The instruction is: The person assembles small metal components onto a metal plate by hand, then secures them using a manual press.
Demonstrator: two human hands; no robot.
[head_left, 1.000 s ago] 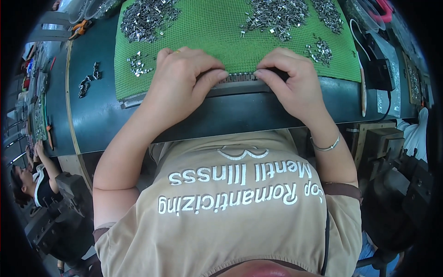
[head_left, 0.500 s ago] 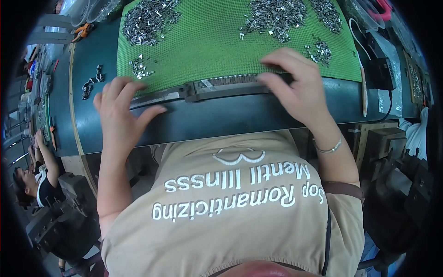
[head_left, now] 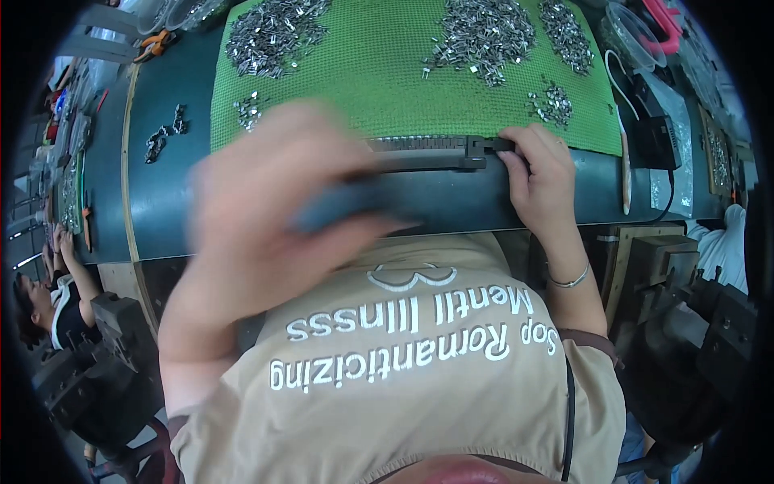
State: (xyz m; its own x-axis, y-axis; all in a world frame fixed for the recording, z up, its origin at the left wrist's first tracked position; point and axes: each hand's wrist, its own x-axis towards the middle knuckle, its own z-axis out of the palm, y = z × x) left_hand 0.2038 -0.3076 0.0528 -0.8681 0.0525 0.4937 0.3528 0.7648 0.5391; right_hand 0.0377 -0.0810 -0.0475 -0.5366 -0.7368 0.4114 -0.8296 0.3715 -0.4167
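A long dark slotted bar (head_left: 423,158) lies along the near edge of the green mat, with a row of small metal pieces or teeth along its far side. Near its right end sits a dark block (head_left: 476,152). My right hand (head_left: 543,169) pinches the bar's end just right of this block, between thumb and fingers. Smeared by motion, my left hand (head_left: 266,198) is over the bar's left part and hides it. Whether its fingers grip the bar cannot be made out.
Piles of small shiny metal pieces (head_left: 484,40) lie on the green mat (head_left: 371,97). A metal chain (head_left: 165,135) rests on the dark table, left of the mat. Orange-handled pliers (head_left: 153,46) are at the far left. A black adapter (head_left: 659,142) stands at the right. Another person (head_left: 50,302) works at the left.
My left hand has swung right and inward across the bar. The dark block now appears farther right, beside my right hand, which has shifted slightly right and closed on the bar's end.
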